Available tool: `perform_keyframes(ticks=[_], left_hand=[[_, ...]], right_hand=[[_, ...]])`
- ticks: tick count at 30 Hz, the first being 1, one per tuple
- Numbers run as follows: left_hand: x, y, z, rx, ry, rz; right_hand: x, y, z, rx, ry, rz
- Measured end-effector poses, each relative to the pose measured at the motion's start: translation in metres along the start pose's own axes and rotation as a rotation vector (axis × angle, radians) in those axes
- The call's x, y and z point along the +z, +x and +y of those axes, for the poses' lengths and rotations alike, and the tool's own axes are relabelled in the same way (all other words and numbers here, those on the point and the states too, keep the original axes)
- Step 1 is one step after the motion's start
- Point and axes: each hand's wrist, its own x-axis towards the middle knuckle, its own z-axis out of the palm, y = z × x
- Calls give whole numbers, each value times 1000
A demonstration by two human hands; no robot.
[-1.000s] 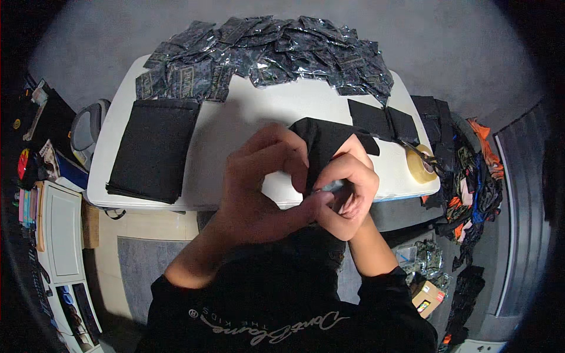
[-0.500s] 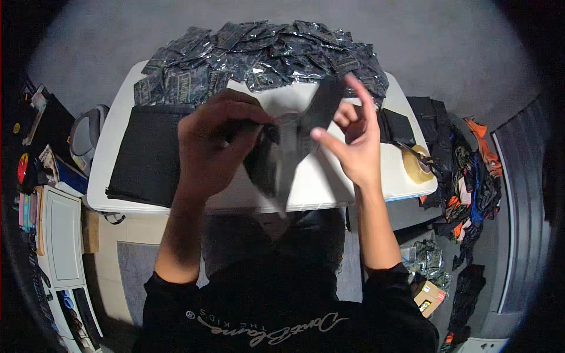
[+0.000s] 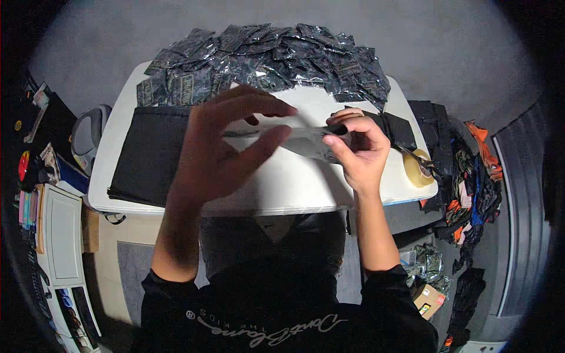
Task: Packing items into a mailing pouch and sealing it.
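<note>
Holding translucent plastic, dark-filled bags beyond

A grey chair stands off the table's left end. Below it is a white cabinet, with coloured books beside its upper end. A grey mat lies on the floor. At right are a roll of tape on the table, a jumbled clothes pile with orange pieces, and a small cardboard box.
</note>
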Motion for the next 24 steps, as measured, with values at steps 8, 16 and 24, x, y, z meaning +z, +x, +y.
perform_keyframes(ticks=[8, 16, 24], left_hand=[[17, 3, 13, -121, -203, -87], [19, 9, 15, -149, -78, -151], [31, 10, 12, -609, -389, -73]], right_hand=[[-5, -3, 6, -33, -55, -104], [-10, -1, 6, -32, -109, -198], [17, -3, -4, -194, -473, 202]])
